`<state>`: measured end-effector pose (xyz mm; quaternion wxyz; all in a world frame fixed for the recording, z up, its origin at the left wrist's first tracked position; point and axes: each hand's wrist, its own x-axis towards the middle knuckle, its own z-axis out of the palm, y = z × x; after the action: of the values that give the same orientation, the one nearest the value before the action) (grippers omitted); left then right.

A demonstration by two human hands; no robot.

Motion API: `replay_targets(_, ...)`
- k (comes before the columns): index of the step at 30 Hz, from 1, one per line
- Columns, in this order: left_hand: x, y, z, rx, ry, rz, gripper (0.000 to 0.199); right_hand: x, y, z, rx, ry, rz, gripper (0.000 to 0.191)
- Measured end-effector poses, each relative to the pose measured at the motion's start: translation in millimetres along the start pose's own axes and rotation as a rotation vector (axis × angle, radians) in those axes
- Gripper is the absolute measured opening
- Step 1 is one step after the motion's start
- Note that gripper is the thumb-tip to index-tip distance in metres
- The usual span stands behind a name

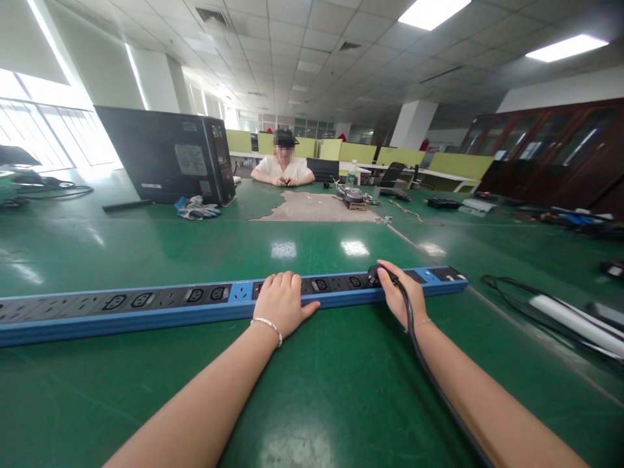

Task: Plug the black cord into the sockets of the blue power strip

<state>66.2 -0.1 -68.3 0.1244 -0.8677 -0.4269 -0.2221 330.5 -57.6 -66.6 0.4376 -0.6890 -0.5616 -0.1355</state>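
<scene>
A long blue power strip [146, 318] with black sockets and some blue ones lies across the green table, running from the left edge to right of centre. My left hand [279, 300] is wrapped over its middle, fingers on top and thumb along the near side; the sockets beneath are hidden. Farther right, my right hand [403, 296] grips a black power plug [374, 275] over the strip's sockets. Whether the plug's pins are inside a socket, I cannot tell. Its black cable [412, 325] passes over my right palm and runs down along the forearm.
A black computer case [160, 156] stands at the back left, with gloves [196, 208] beside it. Across the table sits a person [283, 166]. A bottle [351, 174] and metal parts stand near a cardboard sheet [316, 207]. Cables and a white strip [575, 318] lie right.
</scene>
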Motion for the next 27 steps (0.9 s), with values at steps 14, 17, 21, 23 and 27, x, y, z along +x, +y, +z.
replay_targets(14,5.2,-3.7,5.0,0.035,0.002,0.015,0.056,-4.5,-7.7,-2.0,-0.316,-0.054,-0.098,0.038)
replay_targets(17,5.4,-3.6,5.3,0.036,-0.006,0.006,0.056,-10.0,-9.2,1.5,-0.356,-0.027,-0.123,0.038)
replay_targets(21,5.6,-3.3,4.8,0.045,-0.013,-0.003,0.056,-13.6,-10.3,6.5,-0.401,-0.023,-0.188,0.037)
replay_targets(23,5.6,-3.3,4.5,0.047,-0.007,-0.001,0.056,-14.2,-10.7,8.6,-0.381,0.000,-0.201,0.036)
replay_targets(27,5.4,-3.3,4.5,0.047,0.004,0.001,0.055,-17.1,-12.0,11.0,-0.317,0.058,-0.114,0.036)
